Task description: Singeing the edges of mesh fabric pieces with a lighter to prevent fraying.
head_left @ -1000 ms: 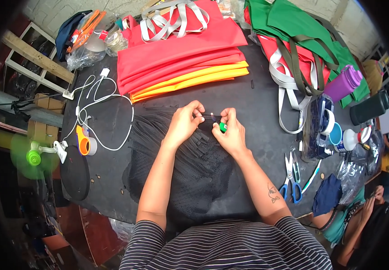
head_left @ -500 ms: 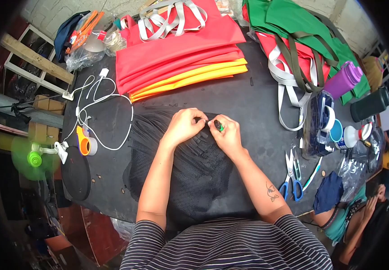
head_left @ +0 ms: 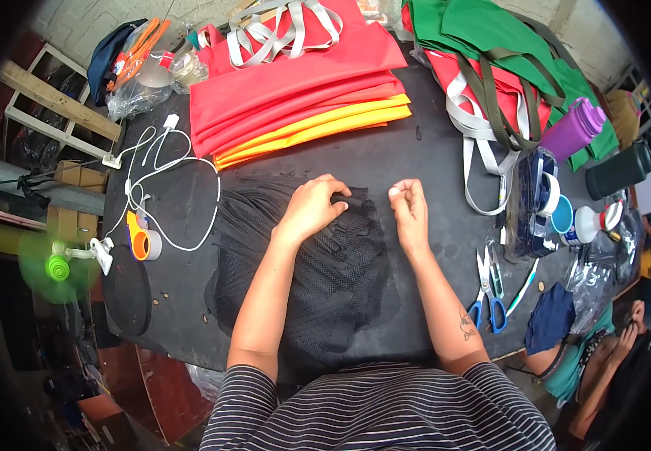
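Black mesh fabric [head_left: 340, 263] lies gathered in folds in front of me, pleated toward its far left side. My left hand [head_left: 312, 209] is at its far edge, thumb and fingers curved around a bit of the mesh. To the right of the fabric, apart from it, my right hand [head_left: 410, 214] is raised with its fingers curled in and the thumb against them. Whatever it holds, if anything, is hidden in the fingers. Blue-handled scissors [head_left: 486, 297] lie on the table to the right of my right forearm.
Stacked red and yellow bags [head_left: 303, 98] fill the far side, with green bags [head_left: 483, 37] at far right. A white cable [head_left: 179, 244] and tape dispenser [head_left: 143, 244] lie left, near a green fan [head_left: 58, 264]. Bottles, including a purple one [head_left: 575, 129], line the right.
My right hand has moved right, away from the mesh and my left hand. The green-ended black tool seen in it before no longer shows. My left hand has stayed at the fabric edge.
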Tool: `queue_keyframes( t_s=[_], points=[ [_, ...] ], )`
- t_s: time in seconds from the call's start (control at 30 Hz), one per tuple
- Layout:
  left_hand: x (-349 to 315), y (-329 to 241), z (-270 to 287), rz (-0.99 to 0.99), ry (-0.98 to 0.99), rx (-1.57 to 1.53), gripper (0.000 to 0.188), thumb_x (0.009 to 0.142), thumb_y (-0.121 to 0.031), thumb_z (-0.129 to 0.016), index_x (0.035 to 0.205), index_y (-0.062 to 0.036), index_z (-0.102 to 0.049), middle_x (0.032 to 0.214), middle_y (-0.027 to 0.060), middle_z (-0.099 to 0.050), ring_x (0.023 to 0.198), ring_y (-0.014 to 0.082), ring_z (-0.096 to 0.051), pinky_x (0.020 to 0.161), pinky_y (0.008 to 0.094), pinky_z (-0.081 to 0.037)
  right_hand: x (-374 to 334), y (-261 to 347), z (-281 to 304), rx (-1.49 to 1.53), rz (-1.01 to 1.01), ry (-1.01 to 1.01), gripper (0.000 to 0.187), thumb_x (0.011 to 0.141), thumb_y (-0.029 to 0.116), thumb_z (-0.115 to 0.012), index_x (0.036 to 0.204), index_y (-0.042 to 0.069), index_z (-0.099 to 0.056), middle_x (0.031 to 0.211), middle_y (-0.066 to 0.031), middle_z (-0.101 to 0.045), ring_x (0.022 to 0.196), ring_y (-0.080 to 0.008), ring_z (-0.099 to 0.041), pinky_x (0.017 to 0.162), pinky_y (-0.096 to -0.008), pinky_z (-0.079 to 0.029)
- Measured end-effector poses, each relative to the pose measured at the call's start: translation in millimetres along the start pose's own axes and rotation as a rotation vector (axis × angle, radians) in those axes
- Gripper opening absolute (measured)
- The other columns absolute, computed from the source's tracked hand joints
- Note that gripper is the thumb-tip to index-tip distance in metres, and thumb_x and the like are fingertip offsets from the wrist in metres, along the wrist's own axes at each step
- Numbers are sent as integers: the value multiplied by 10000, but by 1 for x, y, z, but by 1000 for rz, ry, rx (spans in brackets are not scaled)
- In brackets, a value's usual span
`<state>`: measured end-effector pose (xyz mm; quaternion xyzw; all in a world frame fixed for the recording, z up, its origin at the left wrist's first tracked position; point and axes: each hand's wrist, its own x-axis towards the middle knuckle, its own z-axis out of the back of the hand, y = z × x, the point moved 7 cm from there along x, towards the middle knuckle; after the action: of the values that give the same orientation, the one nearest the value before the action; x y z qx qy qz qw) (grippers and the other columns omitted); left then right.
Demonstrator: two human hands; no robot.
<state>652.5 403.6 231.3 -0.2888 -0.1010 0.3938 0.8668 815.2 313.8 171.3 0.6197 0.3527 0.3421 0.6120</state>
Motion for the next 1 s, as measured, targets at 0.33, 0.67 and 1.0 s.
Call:
queue_keyframes(
  t_s=[0.33, 0.67, 1.0],
  points=[
    [-1, 6, 1, 47, -50, -153, 147, 747, -72, -715, 852, -8, -634, 764, 96, -638, 662, 193, -598, 641, 331, -484, -16, 17, -26, -422, 219, 44, 381, 747, 144, -674, 1046, 72, -448, 786, -93, -567, 676, -274, -609, 644, -391, -504],
    [0, 6, 2, 67, -49, -170, 125, 777, -40, -710, 849, 13, -623, 705, 64, -628, 624, 102, -563, 615, 272, -470, -15, 21, -36, -503, 158, 133, 392, 784, 182, -667, 1063, 57, -422, 883, -127, -606, 799, -295, -646, 715, -413, -522],
    [-2, -4, 9, -172, -127, -21, 159, 765, -100, -698, 843, 16, -623, 768, 145, -627, 688, 303, -615, 845, 401, -451, -16, 27, -44, -318, 294, 88, 107, 828, 97, -678, 828, -3, -640, 826, -153, -656, 723, -336, -651, 643, -381, -504]
  ],
)
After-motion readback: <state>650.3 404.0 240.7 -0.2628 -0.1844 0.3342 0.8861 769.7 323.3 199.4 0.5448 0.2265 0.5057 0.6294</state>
